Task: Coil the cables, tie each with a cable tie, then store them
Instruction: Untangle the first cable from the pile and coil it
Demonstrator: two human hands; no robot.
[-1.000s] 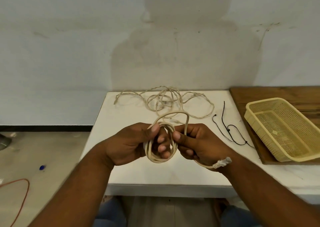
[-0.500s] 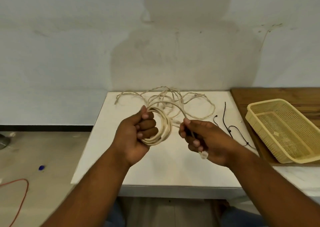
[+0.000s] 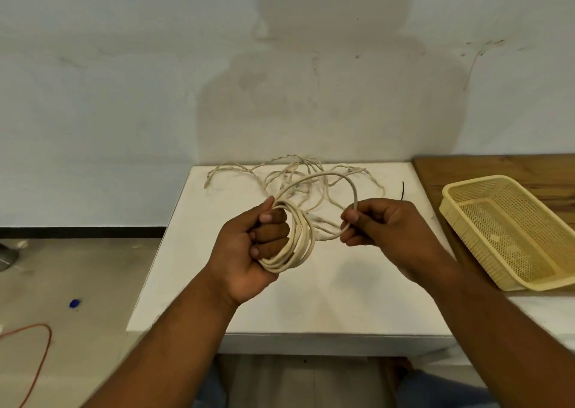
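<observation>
My left hand [image 3: 253, 246] grips a coil of cream cable [image 3: 300, 246] above the white table [image 3: 193, 270], fingers curled through the loops. From the coil's top a free length of the same cable arcs up and over to my right hand [image 3: 382, 230], which pinches it near its end. More cream cables [image 3: 292, 174] lie tangled at the table's back edge. A black cable tie [image 3: 402, 190] pokes out just behind my right hand; most of it is hidden.
A yellow plastic mesh basket [image 3: 448, 202] sits on a wooden board [image 3: 497, 168] at the right. The wall stands close behind the table. On the floor at left lie an orange cord [image 3: 40, 345] and a small blue object [image 3: 74, 303].
My hands have drawn apart and risen. The left hand now holds the coil alone, while the right has pulled the cable's free end out to the right, making a wide arc.
</observation>
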